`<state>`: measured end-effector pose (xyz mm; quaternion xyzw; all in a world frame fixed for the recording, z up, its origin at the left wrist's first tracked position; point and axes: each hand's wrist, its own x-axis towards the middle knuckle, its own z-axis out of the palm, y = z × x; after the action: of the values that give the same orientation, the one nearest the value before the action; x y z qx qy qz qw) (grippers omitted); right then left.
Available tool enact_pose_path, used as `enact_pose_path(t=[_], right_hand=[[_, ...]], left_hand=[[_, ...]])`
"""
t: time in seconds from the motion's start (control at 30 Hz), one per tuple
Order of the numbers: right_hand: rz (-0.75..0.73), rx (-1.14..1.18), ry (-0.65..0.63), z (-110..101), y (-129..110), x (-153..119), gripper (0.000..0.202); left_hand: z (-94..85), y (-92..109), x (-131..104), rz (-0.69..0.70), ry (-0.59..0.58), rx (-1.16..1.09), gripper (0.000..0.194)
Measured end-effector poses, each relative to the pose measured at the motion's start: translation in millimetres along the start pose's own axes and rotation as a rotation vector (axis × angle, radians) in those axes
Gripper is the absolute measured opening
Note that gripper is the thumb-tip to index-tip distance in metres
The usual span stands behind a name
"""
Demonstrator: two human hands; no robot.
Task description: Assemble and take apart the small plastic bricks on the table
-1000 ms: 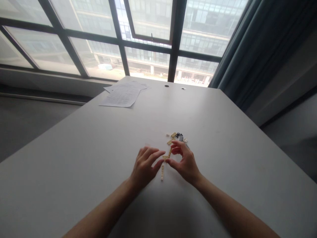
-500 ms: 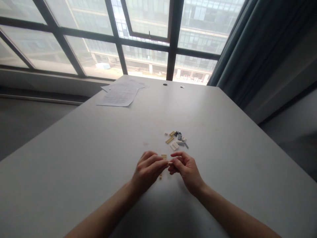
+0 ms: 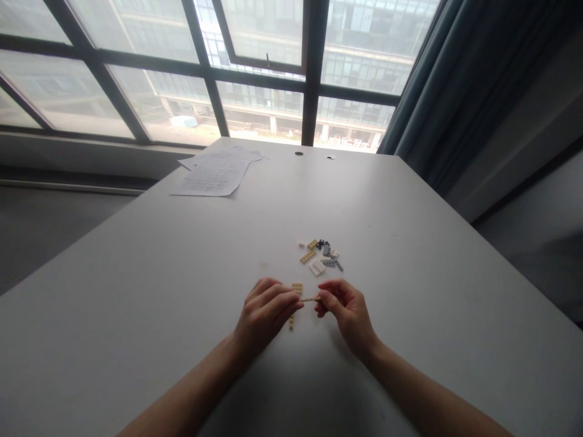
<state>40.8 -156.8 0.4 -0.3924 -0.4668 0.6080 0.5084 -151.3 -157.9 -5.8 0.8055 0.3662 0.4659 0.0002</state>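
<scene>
Between my two hands a thin tan building-brick strip (image 3: 310, 298) is held up, its narrow edge facing me. My left hand (image 3: 268, 306) pinches the left end, and my right hand (image 3: 341, 309) grips the right end between thumb and fingers. The fingers cover both ends. Behind my left fingertips lies a tan studded plate (image 3: 297, 287) on the table. Another narrow tan piece (image 3: 291, 323) shows just below the left fingers, partly hidden by them.
Past my hands is a small pile of bricks: tan plates (image 3: 308, 257), white flat pieces (image 3: 317, 267), grey plates (image 3: 328, 263) and black bits (image 3: 320, 244). Printed papers (image 3: 214, 176) lie at the far left of the white table (image 3: 410, 273). A dark curtain (image 3: 437, 91) hangs right of the window.
My hands have moved slightly apart, and more of the tan strip shows between them. The whole view has shifted a little, so the table and bricks appear further left.
</scene>
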Motion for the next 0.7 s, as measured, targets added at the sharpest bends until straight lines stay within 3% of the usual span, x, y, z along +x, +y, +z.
enact_pose_path(t=[0.1,0.3,0.7], right_hand=[[-0.018,-0.065,-0.046,-1.3,0.0,-1.5,0.015],[0.002,-0.043,0.008,-0.2,5.7,-0.1,0.018],[0.03,-0.016,-0.008,-2.1,6.6,-4.5,0.016]], left_hand=[[-0.2,-1.0,-0.5,-0.02,-0.021,0.016,0.003],[-1.4,-1.5,-0.7,-0.003,-0.065,0.006,0.004],[-0.5,-2.1,-1.6,-0.002,-0.036,0.016,0.007]])
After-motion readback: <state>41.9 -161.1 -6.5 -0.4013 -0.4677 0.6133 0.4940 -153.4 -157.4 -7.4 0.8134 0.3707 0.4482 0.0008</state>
